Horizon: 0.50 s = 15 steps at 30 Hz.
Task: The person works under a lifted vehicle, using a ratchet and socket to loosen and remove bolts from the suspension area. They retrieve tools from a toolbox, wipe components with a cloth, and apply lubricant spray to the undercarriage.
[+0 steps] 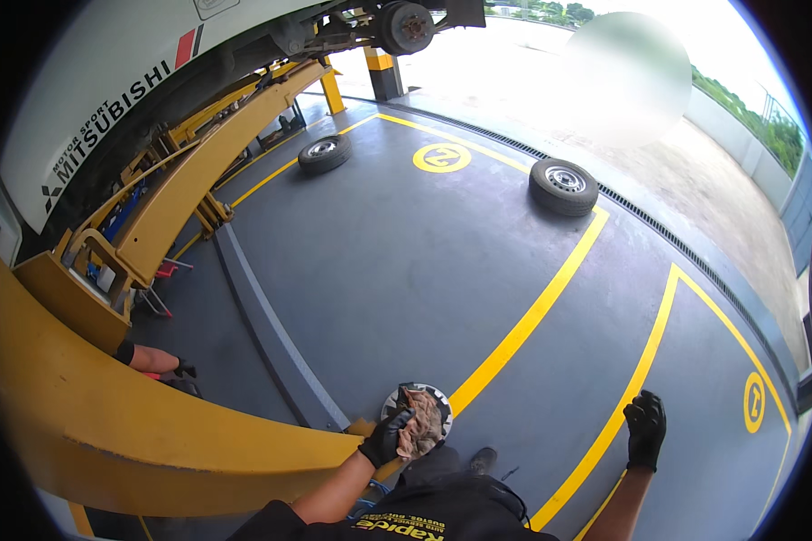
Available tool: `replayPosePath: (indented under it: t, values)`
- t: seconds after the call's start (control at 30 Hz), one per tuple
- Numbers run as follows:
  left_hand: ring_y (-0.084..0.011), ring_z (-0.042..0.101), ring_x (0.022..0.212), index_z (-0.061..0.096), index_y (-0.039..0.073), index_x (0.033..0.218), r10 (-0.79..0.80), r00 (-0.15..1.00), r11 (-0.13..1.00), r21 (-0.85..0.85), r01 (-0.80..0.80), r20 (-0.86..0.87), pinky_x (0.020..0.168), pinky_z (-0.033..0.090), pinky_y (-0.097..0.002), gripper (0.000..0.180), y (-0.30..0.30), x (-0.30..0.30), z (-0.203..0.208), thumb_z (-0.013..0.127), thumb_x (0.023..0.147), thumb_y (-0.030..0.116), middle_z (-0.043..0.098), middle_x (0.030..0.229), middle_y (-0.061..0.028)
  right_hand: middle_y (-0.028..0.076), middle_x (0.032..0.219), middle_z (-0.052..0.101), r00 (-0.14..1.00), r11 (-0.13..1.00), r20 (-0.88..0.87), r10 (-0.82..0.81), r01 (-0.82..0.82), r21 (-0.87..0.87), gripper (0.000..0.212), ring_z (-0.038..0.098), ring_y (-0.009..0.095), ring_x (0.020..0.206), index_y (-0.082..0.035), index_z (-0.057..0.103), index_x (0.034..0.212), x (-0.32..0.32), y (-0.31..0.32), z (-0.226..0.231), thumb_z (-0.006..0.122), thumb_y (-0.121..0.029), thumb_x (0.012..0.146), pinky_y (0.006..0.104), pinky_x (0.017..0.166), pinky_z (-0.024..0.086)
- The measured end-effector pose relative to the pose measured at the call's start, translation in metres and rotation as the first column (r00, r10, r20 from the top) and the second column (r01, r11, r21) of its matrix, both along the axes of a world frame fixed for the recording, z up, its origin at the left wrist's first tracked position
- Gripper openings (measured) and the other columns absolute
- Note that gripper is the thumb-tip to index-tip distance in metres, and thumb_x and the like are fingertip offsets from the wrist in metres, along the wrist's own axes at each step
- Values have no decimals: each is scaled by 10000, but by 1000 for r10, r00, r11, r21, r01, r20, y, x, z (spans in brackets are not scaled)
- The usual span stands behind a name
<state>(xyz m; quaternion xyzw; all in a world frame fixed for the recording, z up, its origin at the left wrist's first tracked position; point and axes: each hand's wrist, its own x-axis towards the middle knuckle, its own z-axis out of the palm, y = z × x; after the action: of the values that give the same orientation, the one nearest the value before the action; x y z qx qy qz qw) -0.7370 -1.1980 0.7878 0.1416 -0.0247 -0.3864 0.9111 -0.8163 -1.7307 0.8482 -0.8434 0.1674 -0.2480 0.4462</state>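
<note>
My left hand (385, 439), in a black glove, is closed around a crumpled, stained brownish rag (420, 424) in front of my body. Directly behind the rag shows a round grey metal piece (444, 408) with dark notches along its rim. The rag covers most of it, and I cannot tell whether my hand also grips it. Out to the right, above the floor by a yellow line, my right hand (645, 429) wears a black glove too. Its fingers are curled in, with nothing visible in them.
A yellow lift post (171, 433) curves along my left, below a raised white vehicle (108, 81). Beyond it reaches another person's gloved hand (186, 368). Two wheels, one far left (325, 154) and one far right (564, 187), lie on the floor. A grey ramp strip (271, 325) crosses the floor.
</note>
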Motion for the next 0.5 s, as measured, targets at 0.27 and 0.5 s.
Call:
replayPosePath:
  t: [0.27,0.5]
  values:
    - [-202,641,1206,545,33,1430,351,933,785,570,-244,-84,1083,488,-351,432,-48,147,-44,520,1081,287,659,1338,-99,95,1089,639,985,966,69,159,-141,-216,154,643,239,1027,21,672,1071,202,-72,51,680,12,917,338,918,560]
    - [-140,611,1061,566,78,1279,203,974,717,662,-219,102,964,492,-302,298,-97,382,-60,576,1058,278,624,1222,-59,96,1207,627,994,497,78,78,-106,861,370,620,190,1116,30,551,1363,410,-132,-24,582,14,995,313,894,583]
